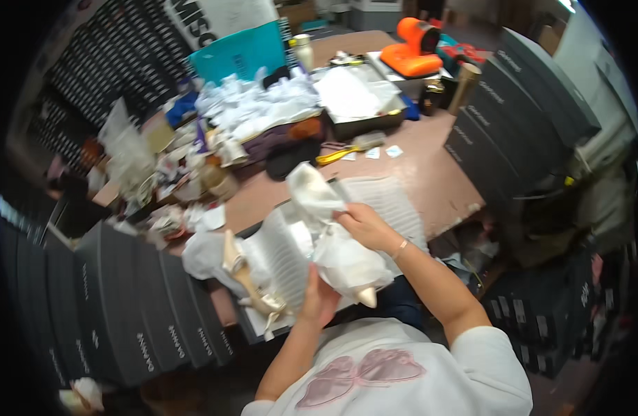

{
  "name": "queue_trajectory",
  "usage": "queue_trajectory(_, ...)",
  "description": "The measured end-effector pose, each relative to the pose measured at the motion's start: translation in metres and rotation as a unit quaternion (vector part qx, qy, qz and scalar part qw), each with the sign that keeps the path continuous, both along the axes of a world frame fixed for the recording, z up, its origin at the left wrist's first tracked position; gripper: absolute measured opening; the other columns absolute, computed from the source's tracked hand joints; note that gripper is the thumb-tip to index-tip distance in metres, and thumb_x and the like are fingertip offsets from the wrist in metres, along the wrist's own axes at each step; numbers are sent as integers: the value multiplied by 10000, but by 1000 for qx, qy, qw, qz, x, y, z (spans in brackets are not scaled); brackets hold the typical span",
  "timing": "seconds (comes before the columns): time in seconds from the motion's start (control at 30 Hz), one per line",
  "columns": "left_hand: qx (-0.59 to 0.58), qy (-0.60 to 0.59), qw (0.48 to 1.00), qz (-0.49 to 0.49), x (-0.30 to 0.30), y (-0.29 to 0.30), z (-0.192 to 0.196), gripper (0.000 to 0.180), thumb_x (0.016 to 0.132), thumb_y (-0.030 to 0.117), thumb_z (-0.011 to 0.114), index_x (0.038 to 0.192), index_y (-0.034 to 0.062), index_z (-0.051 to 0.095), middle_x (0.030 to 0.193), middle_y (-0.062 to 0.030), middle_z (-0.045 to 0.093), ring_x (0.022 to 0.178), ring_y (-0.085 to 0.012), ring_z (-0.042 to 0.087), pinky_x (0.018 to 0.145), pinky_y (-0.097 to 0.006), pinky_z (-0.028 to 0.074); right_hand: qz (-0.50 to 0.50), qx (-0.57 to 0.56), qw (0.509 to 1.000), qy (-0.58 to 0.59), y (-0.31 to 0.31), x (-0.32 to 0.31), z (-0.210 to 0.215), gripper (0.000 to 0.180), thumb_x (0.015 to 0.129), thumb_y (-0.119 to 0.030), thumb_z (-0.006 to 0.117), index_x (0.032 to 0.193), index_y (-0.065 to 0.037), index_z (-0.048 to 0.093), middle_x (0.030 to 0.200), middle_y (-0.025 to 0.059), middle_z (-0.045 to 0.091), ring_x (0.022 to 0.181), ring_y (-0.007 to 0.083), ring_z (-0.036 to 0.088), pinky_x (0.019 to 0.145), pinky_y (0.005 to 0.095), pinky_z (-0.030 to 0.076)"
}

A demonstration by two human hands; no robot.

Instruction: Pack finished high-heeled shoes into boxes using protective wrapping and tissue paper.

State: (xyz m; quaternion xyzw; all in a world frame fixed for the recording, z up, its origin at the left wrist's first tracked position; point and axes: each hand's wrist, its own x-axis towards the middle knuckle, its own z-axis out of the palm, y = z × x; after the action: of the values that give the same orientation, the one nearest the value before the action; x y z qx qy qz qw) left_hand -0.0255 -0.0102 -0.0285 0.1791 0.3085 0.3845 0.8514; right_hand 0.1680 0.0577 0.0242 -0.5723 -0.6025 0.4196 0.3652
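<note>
A cream pointed-toe shoe (366,296) is wrapped in white tissue paper (326,229), and both hands hold it over an open shoe box (277,256) lined with white ribbed paper. My left hand (317,299) grips the bundle from below near the toe. My right hand (364,225) holds the tissue higher up. A second cream high-heeled shoe (246,277) lies in the box's left half, partly in tissue.
Stacks of dark grey shoe boxes stand at the left (124,305) and right (513,118). The brown table (430,173) carries crumpled white paper (253,107), a teal bag (239,52), an orange tool (412,48), a shallow tray (364,97) and yellow-handled pliers (339,154).
</note>
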Motion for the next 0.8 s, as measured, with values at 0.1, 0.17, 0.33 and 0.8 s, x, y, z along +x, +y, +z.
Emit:
queue_trajectory(0.1,-30,-65,997,9,15,15,20,532,954,441,450,1339,76,427,1261,-81,542,1155,-242,539,973,-420,439,-45,107,993,-22,-24,-25,-30,157,906,-95,555,979,17,636,800,106,658,699,171,607,681,301,494)
queue_trajectory(0.17,-36,-73,996,29,5,19,17,477,952,398,453,1293,65,468,1198,-82,581,1091,-234,583,928,-406,478,-111,167,980,1,-38,-28,-1,129,879,-68,594,966,15,641,820,104,658,691,167,607,673,279,491)
queue_trajectory(0.33,-25,-6,988,153,-21,30,29,472,971,415,445,1222,21,510,1166,-110,593,1060,-235,598,911,-397,490,120,143,980,-73,-94,-24,67,296,812,-71,646,1087,1,563,1025,156,595,875,256,608,743,346,496)
queue_trajectory(0.8,40,7,973,226,-67,86,29,418,1002,332,432,1273,21,500,1296,-93,549,1217,-240,498,1045,-415,379,98,83,990,57,-87,-30,13,529,733,-91,628,1214,-8,425,1090,217,534,999,381,558,874,382,452)
